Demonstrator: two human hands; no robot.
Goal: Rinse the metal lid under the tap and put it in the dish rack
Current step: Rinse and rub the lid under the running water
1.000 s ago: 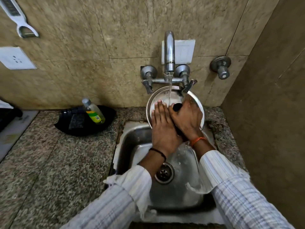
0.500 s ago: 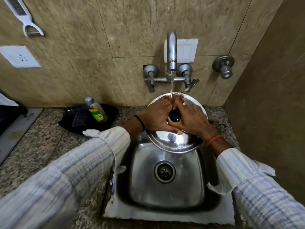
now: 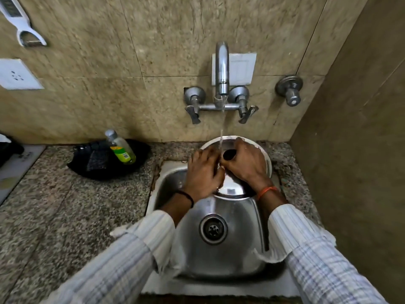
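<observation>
The round metal lid (image 3: pixel 232 187) lies nearly flat over the back of the steel sink (image 3: pixel 221 255), its domed side up. Water runs from the tap (image 3: pixel 221 69) onto the lid near its black knob (image 3: pixel 229 155). My right hand (image 3: pixel 245 165) is closed around that knob. My left hand (image 3: pixel 202 173) lies flat on the lid's left part, fingers toward the stream. Both hands hide most of the lid. No dish rack is in view.
A soap bottle (image 3: pixel 121 148) lies in a black dish (image 3: pixel 94 159) on the granite counter (image 3: pixel 54 216) left of the sink. A wall valve (image 3: pixel 289 88) juts out at the right. A brown side wall (image 3: pixel 361 150) stands close on the right.
The lid went from upright under the tap to lying flatter over the sink. My left hand swung from its left side back to resting on top; my right hand stayed on the knob.
</observation>
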